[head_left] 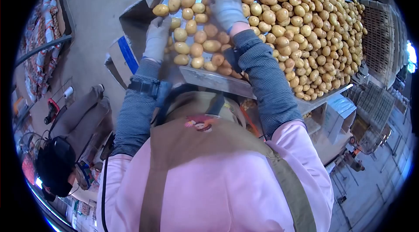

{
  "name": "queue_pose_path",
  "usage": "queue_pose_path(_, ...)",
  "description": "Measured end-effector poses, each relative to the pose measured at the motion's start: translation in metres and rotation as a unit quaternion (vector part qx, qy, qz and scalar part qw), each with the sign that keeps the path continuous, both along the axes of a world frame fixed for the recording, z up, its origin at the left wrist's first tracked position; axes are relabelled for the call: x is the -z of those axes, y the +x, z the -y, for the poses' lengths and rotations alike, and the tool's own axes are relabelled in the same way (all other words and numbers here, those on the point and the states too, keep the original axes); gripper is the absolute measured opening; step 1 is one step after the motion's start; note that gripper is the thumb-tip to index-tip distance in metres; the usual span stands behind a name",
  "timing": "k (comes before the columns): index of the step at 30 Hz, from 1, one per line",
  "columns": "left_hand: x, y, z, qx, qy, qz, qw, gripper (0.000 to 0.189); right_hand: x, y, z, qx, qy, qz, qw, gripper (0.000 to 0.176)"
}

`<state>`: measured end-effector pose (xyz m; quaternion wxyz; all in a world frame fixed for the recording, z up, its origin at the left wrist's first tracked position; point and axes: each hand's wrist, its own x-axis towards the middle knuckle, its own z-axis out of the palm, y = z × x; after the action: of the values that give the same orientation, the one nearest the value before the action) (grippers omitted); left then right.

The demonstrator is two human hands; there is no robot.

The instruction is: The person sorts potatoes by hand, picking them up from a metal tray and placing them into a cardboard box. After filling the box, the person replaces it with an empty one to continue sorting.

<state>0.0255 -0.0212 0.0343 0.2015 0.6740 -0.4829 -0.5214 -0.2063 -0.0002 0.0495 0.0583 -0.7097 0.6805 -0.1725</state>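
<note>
Yellow potatoes (297, 22) lie heaped across a metal sorting table, in a thinner layer at its left end. My left hand (157, 39), in a pale glove, is at the left end of the table, fingers stretched forward beside the nearest potatoes. Also gloved, my right hand (225, 5) rests palm down over potatoes at the edge of the heap, its fingers extended. Neither hand visibly grips a potato, though the palms are hidden. Between the hands several loose potatoes (190, 26) lie on the table surface.
A metal rim (218, 81) borders the table on my side. A cardboard box with a blue stripe (127, 55) stands below the left end. Stacked wicker baskets (379, 39) are at the right. Another person (65, 144) is at the left, near filled net sacks (43, 44).
</note>
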Motion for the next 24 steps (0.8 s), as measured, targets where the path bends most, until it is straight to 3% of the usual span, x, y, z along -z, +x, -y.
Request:
queue_pose_path(1, -0.004, 0.0, -0.003, 0.037, -0.087, 0.078, 0.993, 0.044, -0.001, 0.004, 0.005, 0.003, 0.071, -0.059, 0.996, 0.031)
queue_pose_path(2, -0.008, -0.002, -0.005, 0.07, -0.176, 0.151, 0.97, 0.042, 0.02, 0.019, -0.018, 0.005, -0.013, -0.13, 0.991, 0.036)
queue_pose_path(3, -0.01, -0.005, -0.005, 0.101, -0.261, 0.22, 0.934, 0.039, 0.016, 0.03, -0.042, -0.01, -0.063, -0.05, 0.997, 0.036)
queue_pose_path(5, -0.024, -0.019, 0.008, 0.146, -0.347, 0.161, 0.912, 0.027, 0.007, 0.037, -0.078, -0.03, -0.108, 0.015, 0.994, 0.029)
queue_pose_path(8, -0.029, -0.057, 0.052, 0.272, -0.415, 0.134, 0.858, 0.024, -0.008, 0.009, -0.051, 0.053, 0.103, 0.001, 0.993, 0.033)
queue_pose_path(9, -0.022, -0.076, 0.075, 0.326, -0.445, 0.152, 0.82, 0.024, -0.016, -0.008, -0.027, 0.074, 0.065, -0.011, 0.995, 0.033)
queue_pose_path(10, -0.017, -0.094, 0.092, 0.395, -0.414, 0.222, 0.789, 0.024, -0.006, -0.026, -0.007, 0.036, -0.131, -0.056, 0.989, 0.014)
queue_pose_path(11, -0.011, -0.109, 0.104, 0.461, -0.377, 0.289, 0.749, 0.025, 0.007, -0.039, 0.015, 0.02, -0.09, -0.095, 0.991, 0.016)
queue_pose_path(12, -0.006, -0.128, 0.111, 0.46, -0.282, 0.268, 0.798, 0.025, 0.008, -0.043, 0.026, 0.005, -0.047, -0.132, 0.99, 0.018)
queue_pose_path(15, 0.0, -0.149, 0.118, 0.476, -0.203, 0.248, 0.819, 0.026, -0.009, -0.038, 0.046, 0.036, 0.186, -0.147, 0.971, 0.02)
queue_pose_path(16, 0.004, -0.148, 0.122, 0.5, -0.219, 0.269, 0.794, 0.031, -0.015, -0.039, 0.045, 0.011, 0.2, -0.147, 0.969, 0.021)
queue_pose_path(17, 0.011, -0.149, 0.131, 0.52, -0.24, 0.289, 0.767, 0.037, -0.009, -0.033, 0.047, 0.052, 0.202, -0.153, 0.966, 0.021)
queue_pose_path(18, 0.032, -0.145, 0.141, 0.561, -0.326, 0.317, 0.692, 0.035, 0.004, -0.021, 0.05, 0.092, 0.201, -0.159, 0.962, 0.021)
queue_pose_path(21, 0.026, -0.144, 0.143, 0.52, -0.266, 0.293, 0.757, 0.032, 0.005, -0.003, 0.045, 0.158, 0.144, -0.087, 0.973, 0.021)
queue_pose_path(22, 0.013, -0.14, 0.144, 0.552, -0.257, 0.311, 0.729, 0.033, -0.001, -0.005, 0.045, 0.139, 0.161, -0.073, 0.974, 0.022)
queue_pose_path(24, 0.01, -0.125, 0.139, 0.46, -0.274, 0.245, 0.808, 0.032, 0.006, -0.006, 0.043, 0.116, 0.171, -0.079, 0.975, 0.022)
